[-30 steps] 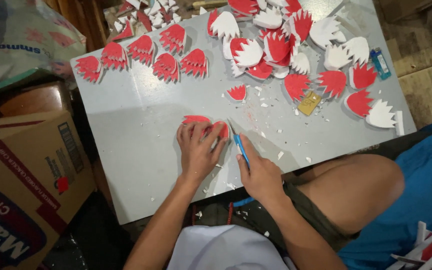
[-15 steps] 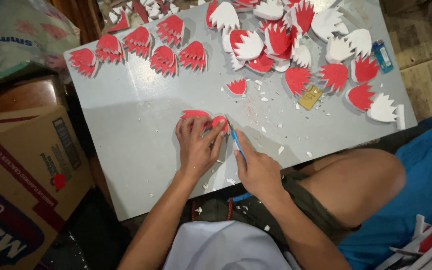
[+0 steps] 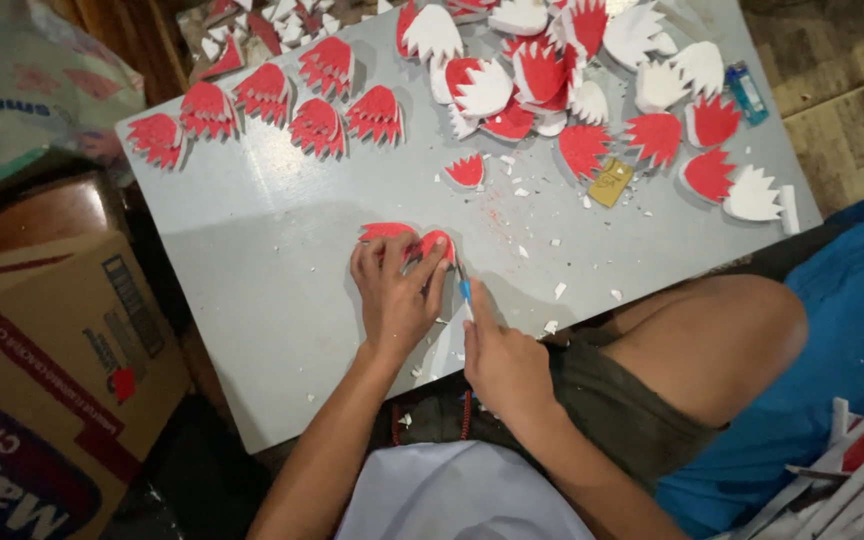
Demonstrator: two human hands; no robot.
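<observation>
The left hand [image 3: 395, 290] lies flat, fingers spread, pressing a red foam piece [image 3: 392, 232] near the desk's [image 3: 272, 270] front edge. The right hand [image 3: 500, 360], just beside it, pinches a blue cutter [image 3: 464, 288].

Red foam piece [image 3: 404, 238] flat on table; blue cutter [image 3: 464, 288] upright.

Both forearms are bare, with no sleeves, watch or rings to be seen on the left hand [image 3: 397, 295] or the right hand [image 3: 502, 360]. At 6 o'clock a white garment [image 3: 457, 495] covers the chest, smooth and unmarked. Dark olive shorts [image 3: 612, 410] sit at 5 o'clock, ending above a bare bent knee [image 3: 722, 330] toward 4 o'clock. A thin red cord [image 3: 466, 415] hangs at the waist.
</observation>
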